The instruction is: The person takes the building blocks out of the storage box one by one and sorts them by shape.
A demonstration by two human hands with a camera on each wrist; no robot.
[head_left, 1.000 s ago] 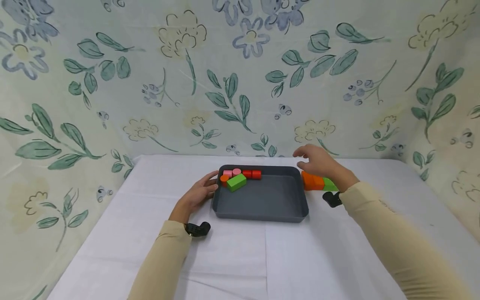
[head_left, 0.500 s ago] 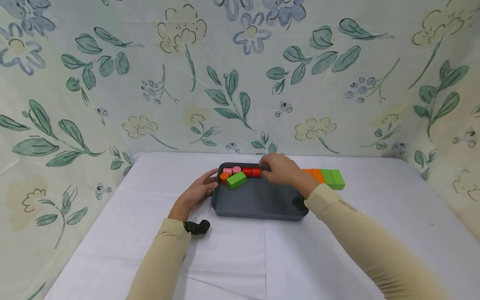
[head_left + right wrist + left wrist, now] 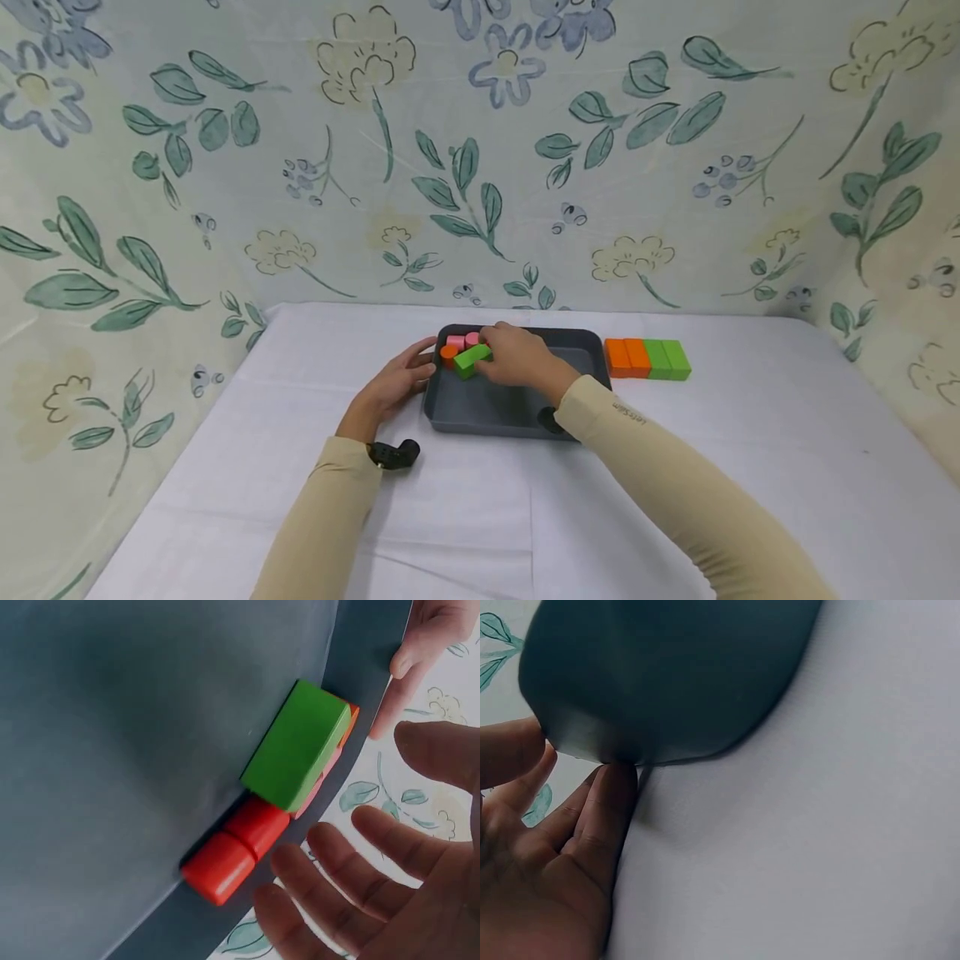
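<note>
In front of you a table [image 3: 675, 500] under a white cloth fills the near view, with flowered fabric hung behind it and at both sides. A dark grey tray [image 3: 480, 412] sits at the middle of the table, toward the far edge.

Your right hand [image 3: 517, 360] reaches over the tray's far left part. In the right wrist view its fingers [image 3: 352, 877] are spread and nearly straight, hovering just above the blocks and holding nothing. Your left hand [image 3: 397, 385] lies on the cloth at the tray's left side. In the left wrist view its straight fingers [image 3: 607, 817] touch the tray's outer corner, close together, with the thumb set against the wall higher up.

To the right of the tray, just beside it on the cloth, stands a row of four blocks [image 3: 648, 358]: two orange on the left, two green on the right, all touching.

Inside the tray, in the far left corner, lies a green block [image 3: 470, 360], tilted against the wall. Two red cylinders [image 3: 236, 847] lie end to end beside it along the far wall. Two pink cylinders [image 3: 462, 340] stand behind the green block, and an orange cylinder [image 3: 447, 355] sits at its left end.
</note>
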